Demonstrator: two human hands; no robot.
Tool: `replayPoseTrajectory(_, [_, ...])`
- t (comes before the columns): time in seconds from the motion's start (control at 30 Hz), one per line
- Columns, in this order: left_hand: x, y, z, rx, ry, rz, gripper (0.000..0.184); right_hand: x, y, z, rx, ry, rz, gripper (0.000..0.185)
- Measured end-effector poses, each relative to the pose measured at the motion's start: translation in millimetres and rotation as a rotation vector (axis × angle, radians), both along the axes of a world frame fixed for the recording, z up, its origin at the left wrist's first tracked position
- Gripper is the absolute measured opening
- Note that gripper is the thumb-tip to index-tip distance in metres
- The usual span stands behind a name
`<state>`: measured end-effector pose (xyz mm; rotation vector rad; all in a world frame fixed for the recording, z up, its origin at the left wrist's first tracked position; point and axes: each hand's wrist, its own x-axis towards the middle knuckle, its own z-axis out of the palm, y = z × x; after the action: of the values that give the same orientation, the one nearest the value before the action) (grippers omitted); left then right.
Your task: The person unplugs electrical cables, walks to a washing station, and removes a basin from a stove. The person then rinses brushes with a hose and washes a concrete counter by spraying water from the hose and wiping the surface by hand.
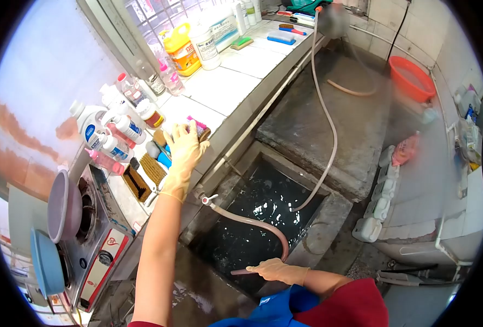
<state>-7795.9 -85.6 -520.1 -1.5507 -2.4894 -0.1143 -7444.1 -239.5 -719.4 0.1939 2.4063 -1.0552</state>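
My left hand [184, 150], in a pale rubber glove, reaches over the scrub brushes on the white tiled ledge, fingers spread. Right by its fingertips lies a pink-backed brush [200, 128]; whether they touch it I cannot tell. A blue item [164, 159] shows partly under the hand. Beside the wrist are a yellow-bristled brush [153, 170] and a dark-bristled brush [136, 183]. My right hand [277, 270], also gloved, is closed around the end of a pinkish hose [268, 224] running from a tap [209, 200]. The hose end is over a sunken basin [312, 240] of dark water.
Bottles [122, 128] and a yellow jug [181, 50] line the ledge [219, 90]. A gas stove [102, 240] bearing basins stands at left. A second hose [331, 125] hangs into the water. A red basin [413, 79] and white jugs [380, 207] are at right.
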Motion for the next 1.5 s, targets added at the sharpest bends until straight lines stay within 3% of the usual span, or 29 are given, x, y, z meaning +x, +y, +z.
replayPoseTrajectory(0.07, [9, -5, 6, -0.023, -0.009, 0.001, 0.085, 1, 6, 6, 0.033, -0.014, 0.019, 0.058])
replayPoseTrajectory(0.17, [37, -40, 2, 0.182, 0.032, -0.104, 0.087, 6, 7, 5, 0.068, -0.066, 0.065, 0.06])
replayPoseTrajectory(0.23, [64, -88, -7, 0.292, -0.043, -0.216, 0.081, 12, -1, -10, 0.123, 0.083, 0.043, 0.057])
replayPoseTrajectory(0.27, [75, -119, -16, 0.259, -0.094, -0.243, 0.08, 8, 3, 15, 0.126, 0.035, 0.059, 0.061])
replayPoseTrajectory(0.37, [103, -232, -43, 0.111, -0.303, -0.221, 0.078, 5, 2, 1, 0.161, -0.068, 0.133, 0.07])
replayPoseTrajectory(0.43, [117, -322, -62, 0.054, -0.511, -0.115, 0.078, 7, 5, 16, 0.213, -0.113, 0.182, 0.073])
replayPoseTrajectory(0.57, [171, -499, -82, 0.011, -0.693, 0.352, 0.079, 12, 0, 51, 0.263, -0.074, 0.259, 0.072])
replayPoseTrajectory(0.63, [207, -555, -73, 0.024, -0.744, 0.608, 0.078, 7, -13, 90, 0.279, -0.042, 0.279, 0.072])
replayPoseTrajectory(0.7, [244, -584, -53, 0.058, -0.796, 0.802, 0.073, 4, -32, 69, 0.316, 0.062, 0.308, 0.073])
replayPoseTrajectory(0.73, [259, -620, -76, 0.064, -0.746, 0.84, 0.072, 0, -48, 77, 0.303, 0.058, 0.337, 0.069])
replayPoseTrajectory(0.97, [356, -698, -130, 0.053, -0.948, 1.127, 0.071, -16, -124, 73, 0.385, -0.014, 0.51, 0.054])
replayPoseTrajectory(1.13, [407, -742, -152, 0.307, -1.092, 1.201, 0.07, -35, -160, 87, 0.356, 0.06, 0.663, 0.06])
replayPoseTrajectory(1.43, [424, -805, -193, 0.436, -0.976, 1.279, 0.061, -79, -212, 99, 0.29, 0.216, 0.703, 0.06])
replayPoseTrajectory(1.5, [412, -815, -197, 0.286, -0.884, 1.24, 0.057, -87, -221, 106, 0.29, 0.236, 0.73, 0.063])
